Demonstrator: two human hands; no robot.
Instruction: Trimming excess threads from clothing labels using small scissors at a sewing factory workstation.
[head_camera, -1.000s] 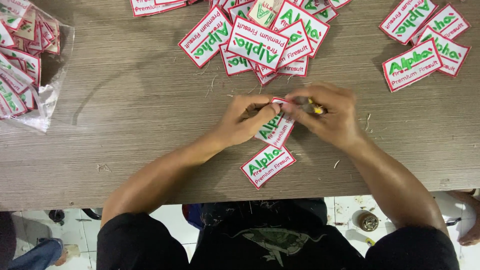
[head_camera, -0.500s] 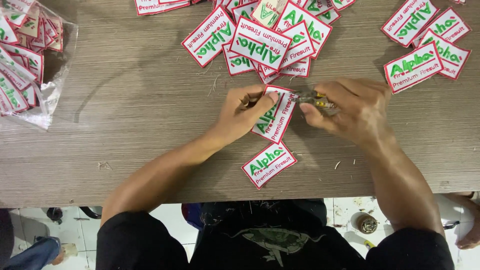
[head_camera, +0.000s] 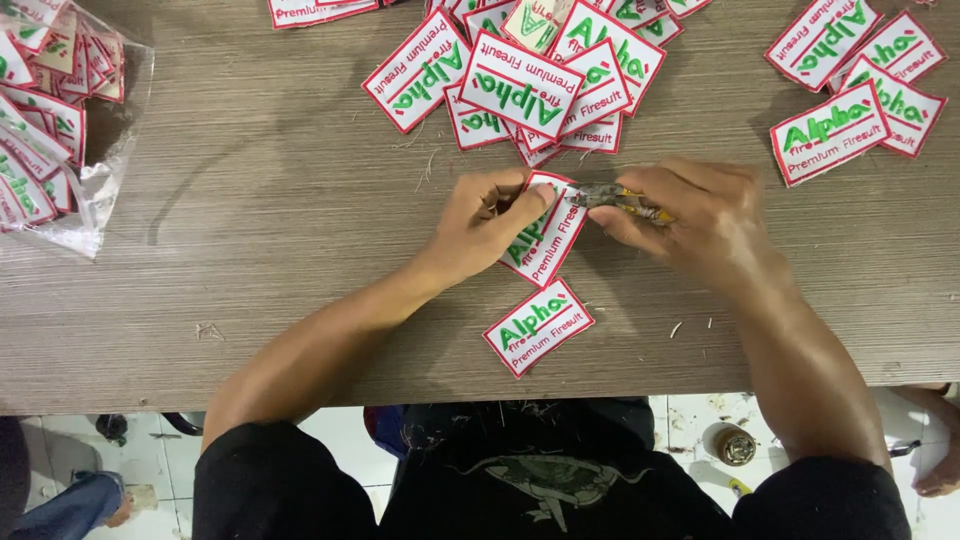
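A white embroidered patch (head_camera: 545, 235) with a red border is pinched at its far edge by the left hand (head_camera: 485, 225); small snips (head_camera: 615, 198) are gripped in the right hand (head_camera: 690, 215), tips at that edge. The patch, lying mid-table near the front edge, is judged light, thin and floppy, best held by its stitched border; a second patch (head_camera: 538, 327) lies nearer, a pile of patches (head_camera: 530, 75) farther on the wooden table (head_camera: 250, 220).

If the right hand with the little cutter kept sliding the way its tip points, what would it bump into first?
The right hand aims the small cutter leftward. It would first meet the red-bordered patch at its top edge, then the left hand pinching that patch. The tip already looks to be at the edge, though depth is unclear.
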